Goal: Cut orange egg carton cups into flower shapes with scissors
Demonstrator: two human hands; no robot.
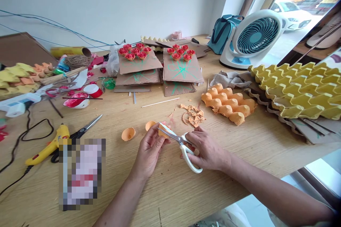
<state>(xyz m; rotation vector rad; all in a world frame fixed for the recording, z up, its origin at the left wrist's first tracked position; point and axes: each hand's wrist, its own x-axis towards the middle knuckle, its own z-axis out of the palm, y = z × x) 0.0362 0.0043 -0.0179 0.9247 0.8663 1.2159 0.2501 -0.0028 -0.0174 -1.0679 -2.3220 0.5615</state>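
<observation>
My left hand (150, 147) pinches a small orange egg-carton cup piece (163, 130) just above the wooden table (160, 191). My right hand (206, 150) grips white-handled scissors (183, 145), whose open blades reach the piece. Two cut orange cups (128, 133) lie to the left of my left hand. A heap of orange trimmings (194, 114) lies just beyond the scissors. An orange egg-carton strip (229, 103) sits to the right of the trimmings.
Yellow egg trays (298, 88) are stacked at right, a white fan (253, 37) and teal bag (222, 32) behind. Cardboard sheets with red paper roses (160, 64) sit at centre back. A yellow glue gun (49, 145), black scissors (82, 132) and craft clutter lie left.
</observation>
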